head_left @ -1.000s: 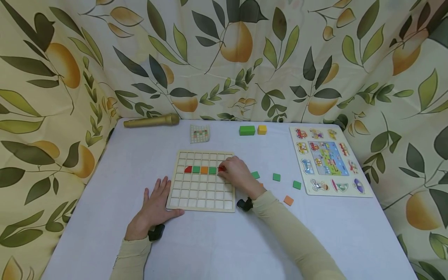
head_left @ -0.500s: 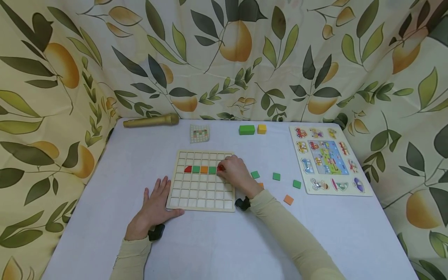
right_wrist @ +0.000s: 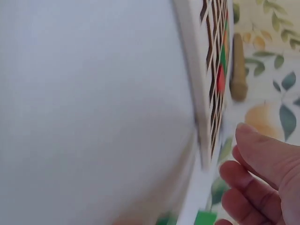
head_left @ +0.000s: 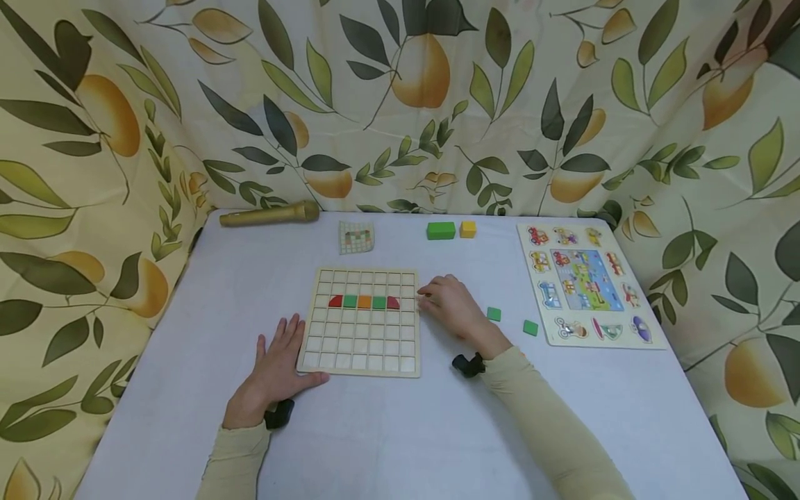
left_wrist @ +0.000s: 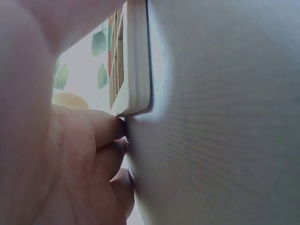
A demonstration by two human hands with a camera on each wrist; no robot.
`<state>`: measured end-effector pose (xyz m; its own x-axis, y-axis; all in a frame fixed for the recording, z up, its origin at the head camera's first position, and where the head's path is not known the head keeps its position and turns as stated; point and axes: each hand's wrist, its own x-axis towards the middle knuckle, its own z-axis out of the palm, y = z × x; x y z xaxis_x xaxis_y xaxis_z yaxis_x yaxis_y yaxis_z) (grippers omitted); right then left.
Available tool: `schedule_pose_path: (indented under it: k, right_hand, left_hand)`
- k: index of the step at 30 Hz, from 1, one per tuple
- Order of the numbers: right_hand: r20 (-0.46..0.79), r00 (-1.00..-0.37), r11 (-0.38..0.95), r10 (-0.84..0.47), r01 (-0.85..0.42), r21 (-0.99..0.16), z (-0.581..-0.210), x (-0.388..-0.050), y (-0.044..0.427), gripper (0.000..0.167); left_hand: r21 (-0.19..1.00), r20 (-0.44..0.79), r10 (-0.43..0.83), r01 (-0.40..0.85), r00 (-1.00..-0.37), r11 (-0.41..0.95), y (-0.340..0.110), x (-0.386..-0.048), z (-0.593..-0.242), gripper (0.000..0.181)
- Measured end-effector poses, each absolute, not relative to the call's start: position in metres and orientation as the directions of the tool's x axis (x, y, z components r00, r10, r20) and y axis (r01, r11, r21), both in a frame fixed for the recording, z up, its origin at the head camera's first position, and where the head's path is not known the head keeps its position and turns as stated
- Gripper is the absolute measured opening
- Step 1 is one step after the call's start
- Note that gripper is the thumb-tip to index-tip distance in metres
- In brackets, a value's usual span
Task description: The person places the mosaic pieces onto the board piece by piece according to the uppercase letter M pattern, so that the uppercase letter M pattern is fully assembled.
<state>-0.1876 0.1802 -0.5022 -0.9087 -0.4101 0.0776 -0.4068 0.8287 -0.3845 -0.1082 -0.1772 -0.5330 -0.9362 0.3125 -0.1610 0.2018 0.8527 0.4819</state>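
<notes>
A wooden grid board (head_left: pixel 369 347) lies mid-table. One row holds a red curved piece (head_left: pixel 335 301), a green square (head_left: pixel 350 301), an orange square (head_left: pixel 364 302), another green square (head_left: pixel 378 303) and a second red curved piece (head_left: pixel 393 303). My left hand (head_left: pixel 275 364) rests spread on the cloth, fingers and thumb against the board's left side and near corner. Just off the board's right edge, my right hand (head_left: pixel 455 305) hovers with loosely bent fingers; the right wrist view shows nothing between thumb (right_wrist: pixel 262 150) and fingers.
Loose green tiles (head_left: pixel 494 314) lie right of the right hand; its arm hides other tiles. Behind the board are a small pattern card (head_left: pixel 357 237), a green block (head_left: pixel 441 230) and a yellow block (head_left: pixel 467 229). A picture puzzle (head_left: pixel 646 335) lies right, a gold microphone (head_left: pixel 270 214) back left.
My right hand has let go of the second red piece, leaving it in the grid row, and moved right off the board. The left hand stays put.
</notes>
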Motion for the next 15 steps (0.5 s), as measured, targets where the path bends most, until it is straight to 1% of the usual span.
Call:
schedule_pose_path:
  k: [4,7,15]
  right_hand:
    - [0.076,-0.921,0.842,-0.381,-0.38,-0.383,-0.501,-0.183,0.205,0.025]
    - [0.05,-0.932,0.852,-0.36,-0.35,-0.389,-0.502,-0.179,0.221,0.025]
    - [-0.003,-0.939,0.858,-0.344,-0.313,-0.408,-0.507,-0.17,0.246,0.027]
  left_hand:
    - [0.482,-0.157,0.311,0.202,-0.937,0.853,-0.177,-0.109,-0.533,0.116]
    - [0.483,-0.157,0.312,0.202,-0.937,0.852,-0.177,-0.108,-0.533,0.116]
    - [0.49,-0.16,0.315,0.202,-0.936,0.848,-0.176,-0.107,-0.531,0.117]
